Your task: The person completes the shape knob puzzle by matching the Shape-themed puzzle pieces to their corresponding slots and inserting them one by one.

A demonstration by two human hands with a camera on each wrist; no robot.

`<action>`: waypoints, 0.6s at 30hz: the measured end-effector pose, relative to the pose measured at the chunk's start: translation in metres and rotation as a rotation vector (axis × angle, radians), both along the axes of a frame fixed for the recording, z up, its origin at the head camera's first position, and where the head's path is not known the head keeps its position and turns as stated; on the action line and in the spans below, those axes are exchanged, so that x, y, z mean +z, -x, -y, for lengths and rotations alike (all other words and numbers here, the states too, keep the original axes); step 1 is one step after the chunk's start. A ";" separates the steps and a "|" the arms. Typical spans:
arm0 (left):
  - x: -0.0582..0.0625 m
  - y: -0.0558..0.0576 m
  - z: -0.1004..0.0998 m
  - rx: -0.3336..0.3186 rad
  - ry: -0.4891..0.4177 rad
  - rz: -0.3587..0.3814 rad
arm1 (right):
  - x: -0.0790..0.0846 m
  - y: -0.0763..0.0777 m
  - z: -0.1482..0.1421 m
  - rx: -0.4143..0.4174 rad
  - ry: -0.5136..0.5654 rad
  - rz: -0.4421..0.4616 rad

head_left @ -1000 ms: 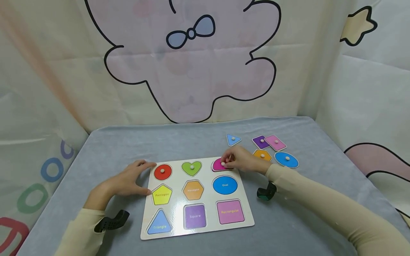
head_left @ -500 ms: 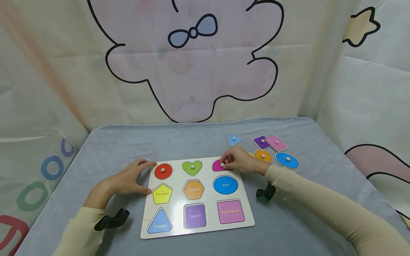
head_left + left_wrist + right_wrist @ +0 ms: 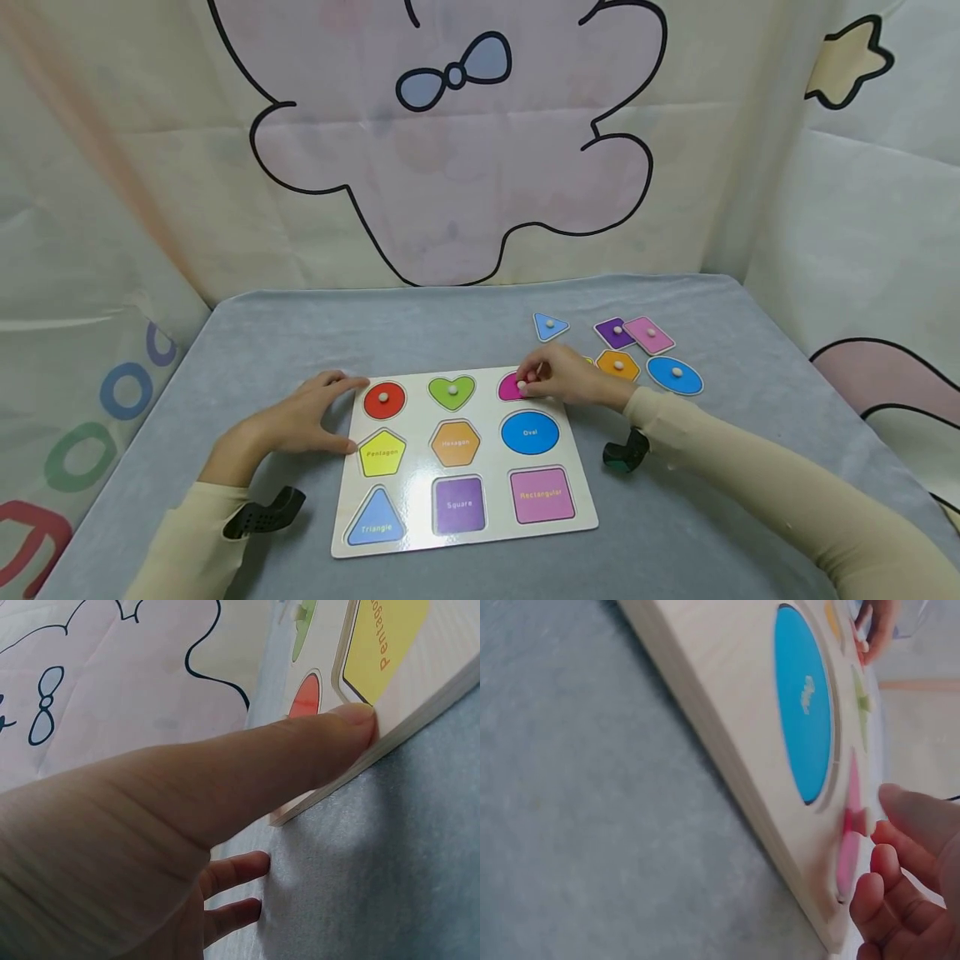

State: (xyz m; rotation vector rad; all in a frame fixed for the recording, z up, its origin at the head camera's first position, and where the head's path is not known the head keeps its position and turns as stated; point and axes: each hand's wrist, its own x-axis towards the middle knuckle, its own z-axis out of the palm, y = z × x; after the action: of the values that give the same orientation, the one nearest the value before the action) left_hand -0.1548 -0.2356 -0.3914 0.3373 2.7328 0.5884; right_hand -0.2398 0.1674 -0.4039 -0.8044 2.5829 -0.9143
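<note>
A white wooden shape-puzzle board [image 3: 416,525] lies on the table, with a red circle piece [image 3: 384,401] and a green heart piece [image 3: 452,392] in its top row. My right hand [image 3: 558,372] is at the board's far right corner, its thumb and index finger pinching the knob of a pink puzzle piece [image 3: 847,859]. That piece sits flat in its recess, partly hidden by the fingers in the head view. On the left side, my left hand [image 3: 296,417] rests with straight fingers, the thumb [image 3: 352,720] pressing the board's edge beside the yellow pentagon recess [image 3: 382,452].
Behind the right hand lie loose knobbed pieces: a light blue triangle [image 3: 551,327], a purple square [image 3: 613,333] overlapped by a pink rectangle [image 3: 649,335], an orange hexagon [image 3: 618,365] and a blue oval [image 3: 675,376]. A yellow piece [image 3: 588,361] shows behind the hand. Printed curtains surround the table.
The pink piece, slightly out of line with its recess a second ago, now sits level in it. The right hand has barely moved; the left hand stays on the board's edge.
</note>
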 end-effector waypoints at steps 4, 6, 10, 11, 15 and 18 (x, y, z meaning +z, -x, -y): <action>-0.001 0.000 0.001 -0.008 0.001 -0.008 | 0.006 0.000 -0.005 -0.021 0.011 -0.005; -0.001 0.000 0.000 -0.010 0.003 -0.014 | 0.009 -0.001 -0.010 -0.035 0.018 -0.011; -0.002 0.000 0.000 -0.004 0.003 -0.018 | 0.017 0.000 -0.025 -0.069 0.034 -0.027; -0.002 0.000 0.000 -0.003 0.004 -0.017 | 0.018 0.001 -0.029 -0.077 0.037 -0.035; -0.002 0.000 -0.001 0.000 0.004 -0.011 | 0.020 0.006 -0.046 -0.111 0.055 -0.068; -0.002 0.000 0.000 0.004 0.006 -0.001 | 0.019 0.009 -0.057 -0.128 0.053 -0.079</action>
State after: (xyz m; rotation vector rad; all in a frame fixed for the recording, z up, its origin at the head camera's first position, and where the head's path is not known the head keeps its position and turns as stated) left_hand -0.1547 -0.2355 -0.3931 0.3311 2.7360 0.5813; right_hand -0.2483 0.2243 -0.3847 -0.7089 2.7154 -1.0102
